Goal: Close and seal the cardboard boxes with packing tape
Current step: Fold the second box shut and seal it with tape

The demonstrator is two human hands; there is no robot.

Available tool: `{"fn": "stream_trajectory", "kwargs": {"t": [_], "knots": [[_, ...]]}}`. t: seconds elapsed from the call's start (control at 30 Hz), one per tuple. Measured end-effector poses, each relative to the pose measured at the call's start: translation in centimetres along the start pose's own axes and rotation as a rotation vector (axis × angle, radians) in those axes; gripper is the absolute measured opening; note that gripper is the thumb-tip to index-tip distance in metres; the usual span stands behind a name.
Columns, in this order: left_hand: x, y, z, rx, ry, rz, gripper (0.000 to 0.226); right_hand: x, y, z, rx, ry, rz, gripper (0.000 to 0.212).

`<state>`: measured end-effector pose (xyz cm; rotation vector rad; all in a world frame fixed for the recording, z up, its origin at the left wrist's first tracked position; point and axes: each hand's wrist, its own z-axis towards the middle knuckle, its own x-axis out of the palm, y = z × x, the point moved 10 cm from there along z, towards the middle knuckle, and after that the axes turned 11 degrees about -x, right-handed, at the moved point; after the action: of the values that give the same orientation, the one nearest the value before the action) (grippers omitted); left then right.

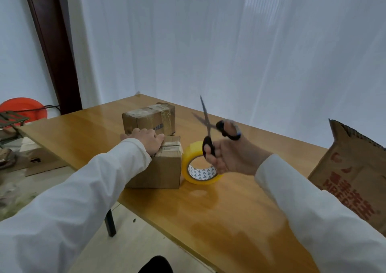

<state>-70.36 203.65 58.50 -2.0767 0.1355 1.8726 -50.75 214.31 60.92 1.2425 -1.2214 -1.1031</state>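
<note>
Left edge, off the table (219,220): orange disc (23,107) on the floor, not part of the job.

My left hand (146,140) lies flat on top of the near cardboard box (158,168), fingers straight and pressing the lid down. Strips of clear tape already show across that lid. A second taped box (149,117) stands just behind it, touching or nearly so; I cannot tell which.

Yellow packing tape roll (199,165) stands on edge just right of the near box, against its side. Whether a strip runs from roll to box I cannot tell.

My right hand (231,157) is raised above and right of the roll, fingers curled through the black handles of the scissors (211,130); blades parted, points up, motion-blurred.

Judgement: the cut is the step in hand. To do it well, I'd keep the left palm firm so the box does not slide, bring the blades down beside the roll, cut close to the box edge, then smooth the tail flat.

Far right: a large open carton flap (353,168), red print, apart from both hands.
</note>
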Motion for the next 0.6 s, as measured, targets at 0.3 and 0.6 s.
{"fn": "stream_trajectory", "kwargs": {"t": [0.3,0.6], "knots": [[-0.7,-0.6,-1.5,-0.003,-0.032,0.073,0.040,-5.5,0.9,3.6,-0.095,-0.478,-0.912,0.051],[-0.9,-1.2,-2.1,0.013,-0.013,0.071,0.044,-9.3,3.1,2.2,-0.091,-0.507,-0.825,0.061]]}}
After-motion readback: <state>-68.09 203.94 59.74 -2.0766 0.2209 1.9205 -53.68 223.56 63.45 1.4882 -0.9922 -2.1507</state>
